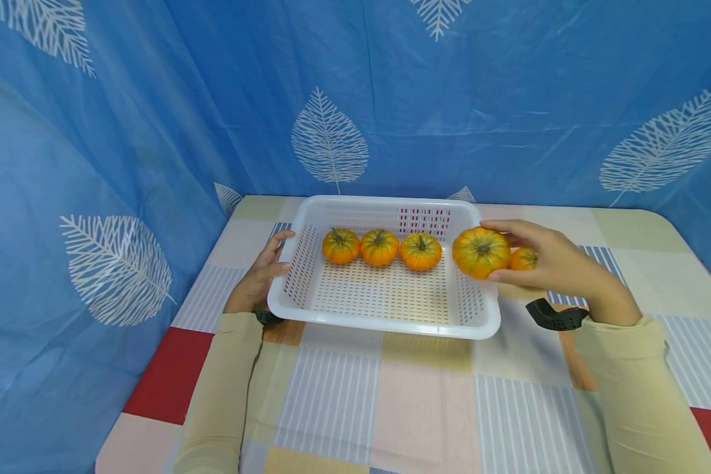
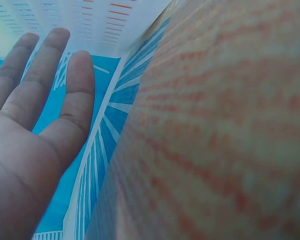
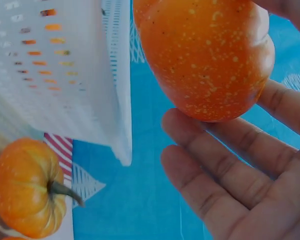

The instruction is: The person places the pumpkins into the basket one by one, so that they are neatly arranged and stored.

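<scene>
- Right hand [image 1: 548, 260]: grasping the held pumpkin [image 1: 481, 253], thumb on the near side, index finger on the far side; other fingers stretched out beside it in the right wrist view.
- Held pumpkin: up at the right rim of the basket [image 1: 385, 324], overlapping that rim in the head view; contact with rim, can't tell.
- Right forearm: beige sleeve [image 1: 640, 388], coming in from near right of the basket, hand turned inward toward it.
- Left hand [image 1: 256, 278]: at the basket's left rim, thumb and index toward the rim; fingers fairly straight and spread in the left wrist view, not clenched. Can't tell how firmly it touches.
- Left forearm: slanting up from near left of the basket.
- Three pumpkins [image 1: 380, 248] in a row inside the basket, toward its far side.
- Another pumpkin [image 1: 523, 259] outside, right of the basket, partly hidden by right hand.
- Checked tablecloth [image 1: 421, 408] under the basket.
</scene>
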